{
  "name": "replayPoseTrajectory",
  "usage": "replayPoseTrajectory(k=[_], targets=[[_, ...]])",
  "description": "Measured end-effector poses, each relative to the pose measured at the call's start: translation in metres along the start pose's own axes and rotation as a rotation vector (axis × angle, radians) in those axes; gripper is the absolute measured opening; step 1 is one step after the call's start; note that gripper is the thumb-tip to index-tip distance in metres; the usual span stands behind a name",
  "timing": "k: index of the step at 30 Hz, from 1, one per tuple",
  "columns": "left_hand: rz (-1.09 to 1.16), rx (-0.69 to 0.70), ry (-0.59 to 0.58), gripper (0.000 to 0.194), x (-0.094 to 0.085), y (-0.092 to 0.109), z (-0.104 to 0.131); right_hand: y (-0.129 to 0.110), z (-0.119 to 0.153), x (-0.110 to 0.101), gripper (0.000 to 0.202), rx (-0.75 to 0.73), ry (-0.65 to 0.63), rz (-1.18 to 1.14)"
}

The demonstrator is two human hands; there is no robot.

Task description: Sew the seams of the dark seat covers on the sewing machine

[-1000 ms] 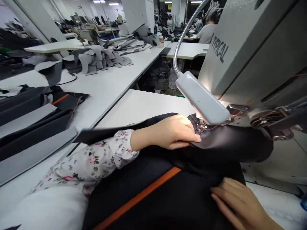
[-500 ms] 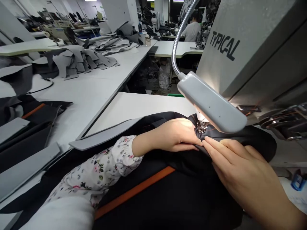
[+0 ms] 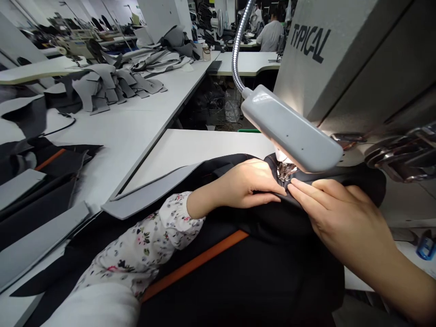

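Observation:
Black fabric (image 3: 252,272) with an orange strip (image 3: 197,261) lies bunched under the presser foot (image 3: 285,171) of a sewing machine (image 3: 306,81). My left hand (image 3: 254,184) is just left of the foot, thumb and fingers closed on a fold of the fabric. On the right, my right hand (image 3: 340,213) holds the same fabric close in front of the foot, its fingertips pressed together. The two hands' fingertips nearly meet. A grey lamp head (image 3: 291,129) hangs over the foot and hides part of the needle area.
A light grey panel (image 3: 150,193) juts from under the fabric at left. Cut grey pieces (image 3: 116,84) are piled on the white side table (image 3: 136,118). Dark pieces (image 3: 44,190) lie at far left, a small blue object (image 3: 425,247) at right. A person (image 3: 271,34) sits far back.
The view has shifted slightly, so the lamp and machine appear further left and higher. Both hands keep their hold near the foot, and the fabric has moved little.

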State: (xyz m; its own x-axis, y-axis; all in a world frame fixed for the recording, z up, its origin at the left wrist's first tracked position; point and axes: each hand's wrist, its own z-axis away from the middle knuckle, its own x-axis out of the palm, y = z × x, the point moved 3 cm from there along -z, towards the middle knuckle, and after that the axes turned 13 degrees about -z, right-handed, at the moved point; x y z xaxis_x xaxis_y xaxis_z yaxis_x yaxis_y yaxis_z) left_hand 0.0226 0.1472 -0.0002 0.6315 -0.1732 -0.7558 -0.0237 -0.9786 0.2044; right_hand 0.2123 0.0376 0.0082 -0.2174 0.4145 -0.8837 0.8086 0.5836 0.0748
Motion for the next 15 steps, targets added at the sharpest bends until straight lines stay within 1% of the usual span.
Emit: replayPoseTrajectory(k=[4, 8, 12, 15], targets=[[-0.132, -0.051, 0.037, 0.023, 0.010, 0.008, 0.003, 0.005, 0.002, 0.002, 0.036, -0.008, 0.011, -0.009], [-0.255, -0.057, 0.085, 0.026, 0.015, 0.018, 0.005, 0.007, 0.002, 0.004, 0.036, -0.033, 0.021, -0.007], [-0.359, -0.072, 0.094, 0.026, 0.018, 0.022, 0.005, 0.013, 0.003, 0.006, 0.036, -0.033, 0.034, -0.020], [-0.398, -0.071, 0.133, 0.025, 0.021, 0.023, 0.006, 0.019, 0.004, 0.009, 0.040, -0.033, 0.041, -0.038]])
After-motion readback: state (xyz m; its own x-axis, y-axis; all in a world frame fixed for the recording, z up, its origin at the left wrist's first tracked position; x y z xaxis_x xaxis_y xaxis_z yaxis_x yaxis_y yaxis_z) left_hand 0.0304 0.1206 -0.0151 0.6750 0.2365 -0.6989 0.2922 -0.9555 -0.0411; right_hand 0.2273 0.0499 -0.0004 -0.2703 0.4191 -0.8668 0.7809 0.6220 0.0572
